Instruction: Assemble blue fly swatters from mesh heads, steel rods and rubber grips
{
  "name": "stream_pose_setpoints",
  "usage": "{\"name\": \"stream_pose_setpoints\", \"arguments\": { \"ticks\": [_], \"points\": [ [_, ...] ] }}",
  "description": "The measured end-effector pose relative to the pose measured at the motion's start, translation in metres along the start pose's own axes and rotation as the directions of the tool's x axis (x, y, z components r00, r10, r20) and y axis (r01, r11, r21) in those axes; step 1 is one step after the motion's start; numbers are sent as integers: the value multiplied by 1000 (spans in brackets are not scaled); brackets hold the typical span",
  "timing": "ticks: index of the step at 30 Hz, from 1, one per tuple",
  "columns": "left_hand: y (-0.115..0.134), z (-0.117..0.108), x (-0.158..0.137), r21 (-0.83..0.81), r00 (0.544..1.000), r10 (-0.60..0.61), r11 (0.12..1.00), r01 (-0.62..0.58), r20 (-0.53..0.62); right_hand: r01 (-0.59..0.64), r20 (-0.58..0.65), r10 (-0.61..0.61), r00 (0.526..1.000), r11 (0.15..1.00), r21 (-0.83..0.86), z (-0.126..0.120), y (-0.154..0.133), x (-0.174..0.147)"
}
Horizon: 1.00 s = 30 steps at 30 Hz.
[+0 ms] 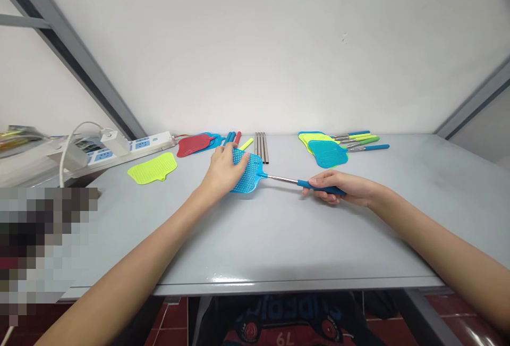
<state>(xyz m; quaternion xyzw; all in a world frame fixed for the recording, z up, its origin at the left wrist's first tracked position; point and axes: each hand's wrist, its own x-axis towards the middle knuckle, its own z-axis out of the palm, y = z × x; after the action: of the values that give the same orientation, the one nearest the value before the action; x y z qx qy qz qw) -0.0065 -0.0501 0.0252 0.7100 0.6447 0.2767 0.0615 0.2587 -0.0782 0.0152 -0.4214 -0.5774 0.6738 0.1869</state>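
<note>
A blue fly swatter (252, 171) with a perforated head, a thin metal shaft and a blue handle lies level across both my hands, just above the table. My left hand (226, 168) grips the head, thumb on top of the mesh. The handle is wrapped by my right hand (338, 186). Behind my left hand are loose handles (246, 144) in blue, red and yellow-green, partly hidden by the fingers. Several metal tubes (261, 149) lie side by side just beyond the swatter head.
Loose swatter heads, red (194, 145) and yellow-green (153, 169), lie at the left. Several whole fly swatters (329, 153) are piled at the back right. A white power strip (147, 145) with plugged-in chargers and a cable runs along the left edge of the grey table (279, 245).
</note>
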Motion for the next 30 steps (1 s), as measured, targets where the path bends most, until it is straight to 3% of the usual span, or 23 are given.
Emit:
{"name": "stream_pose_setpoints", "arguments": {
  "ticks": [4, 10, 15, 22, 25, 29, 30],
  "points": [
    [2, 4, -4, -18, 1000, 2, 1000, -2, 13, -15, 60, 20, 998, 997, -81, -1, -1, -1],
    [13, 12, -19, -78, 994, 48, 996, -40, 100, -52, 245, 89, 965, 987, -151, 5, -3, -6],
    [26, 14, -34, -104, 974, 149, 986, -133, 168, -36, 217, 82, 973, 978, -208, 9, -3, -7],
    [27, 19, -43, 60, 924, 336, 934, -351, 180, -85, 155, 135, 979, 954, -289, 15, -4, -7],
    [33, 17, -49, 46, 852, 479, 866, -498, 211, -52, 158, 107, 982, 945, -322, 18, -3, -7],
    [44, 11, -55, -168, 645, 685, 718, -675, 338, 13, 209, 65, 976, 936, -352, 20, -3, -6],
    [46, 11, -56, -203, 612, 706, 698, -687, 356, 21, 215, 59, 975, 934, -356, 20, -3, -6]
  ]
}}
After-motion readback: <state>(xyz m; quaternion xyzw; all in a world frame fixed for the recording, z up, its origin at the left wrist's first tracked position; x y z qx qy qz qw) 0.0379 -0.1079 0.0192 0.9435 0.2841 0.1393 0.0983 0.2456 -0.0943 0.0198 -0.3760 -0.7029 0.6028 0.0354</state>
